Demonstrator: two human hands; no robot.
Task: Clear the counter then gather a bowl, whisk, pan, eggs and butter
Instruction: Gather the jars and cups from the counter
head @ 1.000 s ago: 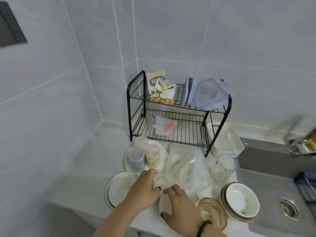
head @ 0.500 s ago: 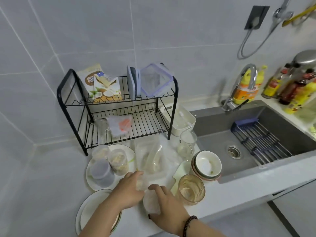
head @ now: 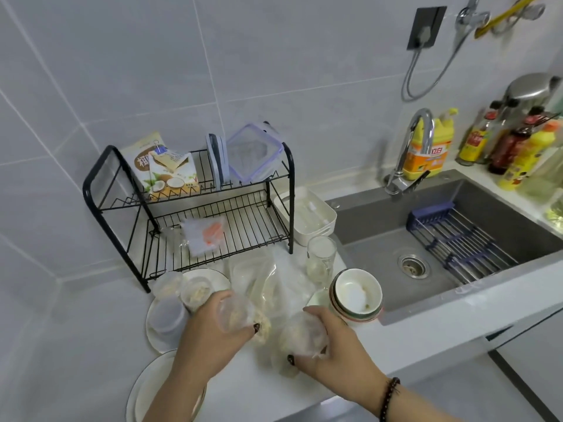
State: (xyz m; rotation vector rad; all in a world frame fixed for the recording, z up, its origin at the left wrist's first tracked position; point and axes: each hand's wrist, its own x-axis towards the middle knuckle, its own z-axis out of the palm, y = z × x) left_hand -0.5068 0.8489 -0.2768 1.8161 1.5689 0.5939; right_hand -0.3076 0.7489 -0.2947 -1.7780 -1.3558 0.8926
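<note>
Two clear plastic bags are gripped over the counter's front edge while clearing goes on.

The left hand (head: 210,333) is curled round one crumpled food bag (head: 234,315) and the right hand (head: 332,345) round another (head: 301,333), seemingly so that both can be lifted away together. More bags (head: 274,281) are left heaped in front of the dish rack (head: 189,208), beside stacked bowls (head: 356,296) kept at the sink's edge (head: 426,303). The bags' contents are blurred and cannot be named. A plate (head: 158,388) at the front edge is cut off. No whisk, pan, eggs or butter can be made out.
</note>
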